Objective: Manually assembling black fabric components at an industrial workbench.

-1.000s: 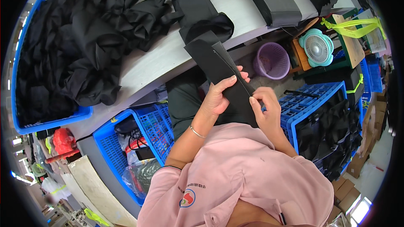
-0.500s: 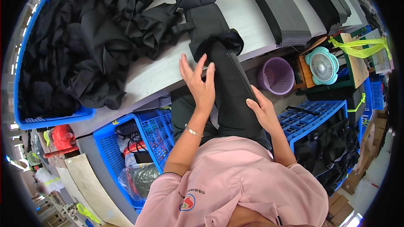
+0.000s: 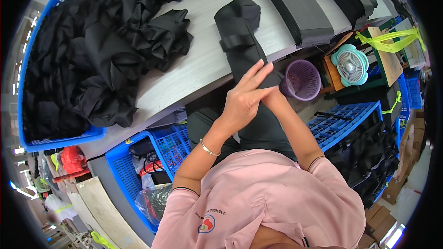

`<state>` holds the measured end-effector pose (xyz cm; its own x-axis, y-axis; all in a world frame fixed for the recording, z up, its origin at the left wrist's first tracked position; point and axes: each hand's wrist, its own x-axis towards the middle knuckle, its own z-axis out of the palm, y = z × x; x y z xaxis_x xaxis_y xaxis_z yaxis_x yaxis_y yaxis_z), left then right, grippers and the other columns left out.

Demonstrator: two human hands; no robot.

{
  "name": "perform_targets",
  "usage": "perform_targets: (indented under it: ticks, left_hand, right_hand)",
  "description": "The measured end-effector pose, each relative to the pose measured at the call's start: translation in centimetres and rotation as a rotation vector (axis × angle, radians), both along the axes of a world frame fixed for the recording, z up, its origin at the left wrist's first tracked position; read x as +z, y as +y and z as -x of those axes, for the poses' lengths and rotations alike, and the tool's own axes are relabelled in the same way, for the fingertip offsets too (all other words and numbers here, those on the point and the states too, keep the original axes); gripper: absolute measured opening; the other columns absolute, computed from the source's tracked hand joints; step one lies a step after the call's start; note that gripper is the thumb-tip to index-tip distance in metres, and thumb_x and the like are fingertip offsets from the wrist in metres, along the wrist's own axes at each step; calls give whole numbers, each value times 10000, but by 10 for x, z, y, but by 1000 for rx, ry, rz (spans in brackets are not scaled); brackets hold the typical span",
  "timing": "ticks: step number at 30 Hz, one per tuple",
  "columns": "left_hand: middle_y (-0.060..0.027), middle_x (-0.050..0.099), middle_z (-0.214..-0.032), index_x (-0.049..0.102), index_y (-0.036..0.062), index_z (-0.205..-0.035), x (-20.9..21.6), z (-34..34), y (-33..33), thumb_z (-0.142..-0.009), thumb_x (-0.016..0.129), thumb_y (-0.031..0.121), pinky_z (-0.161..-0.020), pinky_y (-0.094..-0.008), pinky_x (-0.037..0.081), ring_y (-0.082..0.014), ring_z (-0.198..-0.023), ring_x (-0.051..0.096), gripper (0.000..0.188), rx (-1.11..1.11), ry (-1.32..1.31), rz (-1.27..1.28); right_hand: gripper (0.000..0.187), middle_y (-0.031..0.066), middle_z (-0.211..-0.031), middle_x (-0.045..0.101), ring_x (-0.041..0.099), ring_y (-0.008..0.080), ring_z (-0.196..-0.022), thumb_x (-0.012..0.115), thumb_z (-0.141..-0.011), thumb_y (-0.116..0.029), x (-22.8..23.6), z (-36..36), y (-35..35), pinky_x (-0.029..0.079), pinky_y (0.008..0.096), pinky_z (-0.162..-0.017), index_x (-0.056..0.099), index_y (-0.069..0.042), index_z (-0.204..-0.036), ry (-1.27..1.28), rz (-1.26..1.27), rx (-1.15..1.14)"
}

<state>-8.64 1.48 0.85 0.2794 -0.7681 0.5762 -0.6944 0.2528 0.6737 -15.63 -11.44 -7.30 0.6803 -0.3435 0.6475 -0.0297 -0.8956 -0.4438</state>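
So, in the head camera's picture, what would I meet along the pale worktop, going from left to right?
Heaped black fabric → long black fabric piece → wide grey-and-black stack → more grey-and-black pieces near the worktop's right end.

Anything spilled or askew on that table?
Black fabric spills from the blue crate onto the table at left, rumpled, unlike the neat grey stacks; perhaps normal here. The black piece under the left hand shows no visible damage.
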Motion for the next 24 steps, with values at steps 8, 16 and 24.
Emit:
perform_targets:
  ticks: [8, 16, 24]
  left_hand:
    - [-217, 342, -1540, 536, 6, -1351, -7, 39, 59, -746, 614, -66, -904, -334, 494, -289, -1317, 457, 615, 425, 219, 45]
    - [-187, 412, -1446, 483, 44, -1396, 2, 44, 34, -671, 750, 30, -1003, -411, 382, -350, -1283, 419, 773, 596, 206, 58]
    - [-95, 546, -1257, 648, 84, -1260, 6, 48, 30, -680, 588, -210, -622, -225, 477, -185, -1048, 577, 653, 549, 368, 217]
  right_hand:
    - [456, 92, -1288, 597, 594, 224, -1140, 508, -1017, -263, 78, -4, 17, 506, 365, -954, 484, -2, -1389, -116, -1715, 15]
    - [419, 119, -1180, 642, 669, 230, -1004, 557, -991, -266, 96, 3, 36, 596, 371, -821, 536, 5, -1310, -281, -1885, -8]
    - [393, 132, -1175, 648, 679, 236, -988, 551, -982, -257, 57, 13, 25, 607, 368, -788, 556, 6, -1274, -290, -1932, 242]
